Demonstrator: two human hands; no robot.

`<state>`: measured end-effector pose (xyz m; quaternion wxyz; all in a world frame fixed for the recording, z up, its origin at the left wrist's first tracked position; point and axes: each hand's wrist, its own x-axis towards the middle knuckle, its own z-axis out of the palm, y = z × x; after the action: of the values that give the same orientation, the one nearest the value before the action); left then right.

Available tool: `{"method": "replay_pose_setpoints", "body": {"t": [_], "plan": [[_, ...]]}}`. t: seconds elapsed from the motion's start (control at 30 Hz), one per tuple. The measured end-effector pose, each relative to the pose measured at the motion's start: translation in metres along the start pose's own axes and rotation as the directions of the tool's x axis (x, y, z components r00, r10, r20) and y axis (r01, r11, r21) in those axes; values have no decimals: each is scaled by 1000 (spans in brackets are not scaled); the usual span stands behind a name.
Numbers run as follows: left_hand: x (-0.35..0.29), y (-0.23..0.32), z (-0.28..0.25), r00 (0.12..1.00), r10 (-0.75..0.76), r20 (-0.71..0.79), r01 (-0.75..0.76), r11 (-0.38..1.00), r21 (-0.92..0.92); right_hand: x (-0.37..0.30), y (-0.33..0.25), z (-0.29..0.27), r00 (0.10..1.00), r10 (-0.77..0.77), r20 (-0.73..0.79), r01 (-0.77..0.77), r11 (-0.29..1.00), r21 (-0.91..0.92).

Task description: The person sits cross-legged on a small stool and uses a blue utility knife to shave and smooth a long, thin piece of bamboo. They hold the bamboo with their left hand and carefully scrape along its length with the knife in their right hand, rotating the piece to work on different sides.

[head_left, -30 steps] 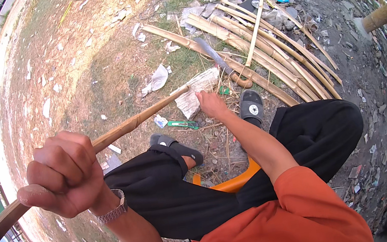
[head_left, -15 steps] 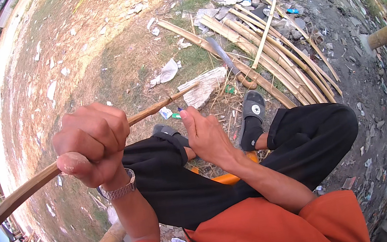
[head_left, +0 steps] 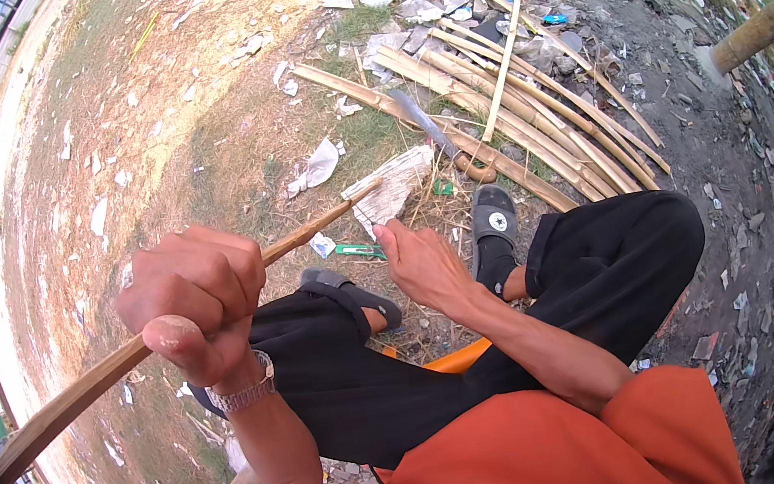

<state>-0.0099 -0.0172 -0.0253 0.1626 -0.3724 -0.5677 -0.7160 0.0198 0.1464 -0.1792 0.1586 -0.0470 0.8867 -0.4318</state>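
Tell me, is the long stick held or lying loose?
Held: the left hand wraps around the long stick; whether its tip touches anything, I cannot tell.

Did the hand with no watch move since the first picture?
Yes. The right hand has pulled back toward the orange shirt, away from the pale block.

Gap open between stick [head_left: 323, 219] and right hand [head_left: 427, 268]; bamboo strips [head_left: 448, 80] obstruct ahead-right
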Motion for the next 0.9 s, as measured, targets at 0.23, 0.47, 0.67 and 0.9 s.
{"method": "replay_pose_setpoints", "body": {"t": [0.23, 0.47, 0.67, 0.9], "plan": [[1, -1, -1, 1000, -1, -16, 1, 1000, -9, 22, 6, 5, 997, -50, -64, 54, 997, 57], [0, 0, -1, 1000, 2, 14, -1, 1000, -21, 25, 12, 14, 994, -96, -54, 100, 991, 89], [0, 0, -2, 1000, -12, -4, 12, 1000, -16, 43, 17, 19, 997, -62, -46, 59, 996, -66], [2, -4, 2, 1000, -1, 7, 1, 1000, -9, 64, 43, 30, 998, -24, -65, 13, 987, -163]]}}
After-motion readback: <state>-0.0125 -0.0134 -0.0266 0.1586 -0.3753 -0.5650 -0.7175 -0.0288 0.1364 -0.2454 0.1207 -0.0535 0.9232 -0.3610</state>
